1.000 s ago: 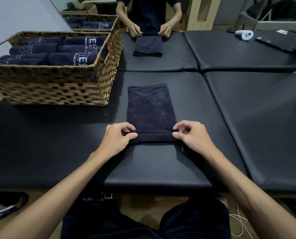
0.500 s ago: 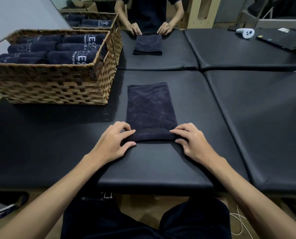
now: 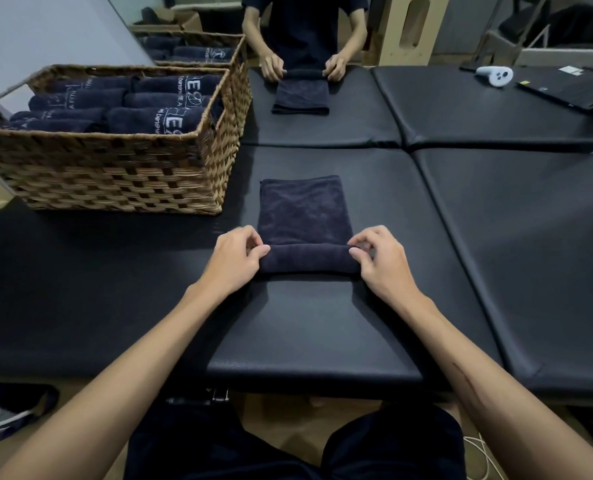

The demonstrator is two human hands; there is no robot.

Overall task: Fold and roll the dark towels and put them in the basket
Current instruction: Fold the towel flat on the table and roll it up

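At far left, the woven wicker basket [image 3: 122, 174] holds at least six rolled dark towels [image 3: 149, 121]; some may be hidden. Right of it, near centre on the black padded table [image 3: 322, 323], lies one folded dark navy towel [image 3: 303, 209], its near end rolled. The left hand [image 3: 234, 259] pinches the roll's left end, the right hand [image 3: 381, 259] its right end, fingers curled. The cloth looks soft, light and limp, so holding both ends should keep the roll tight. A second basket [image 3: 219, 46] stands beyond
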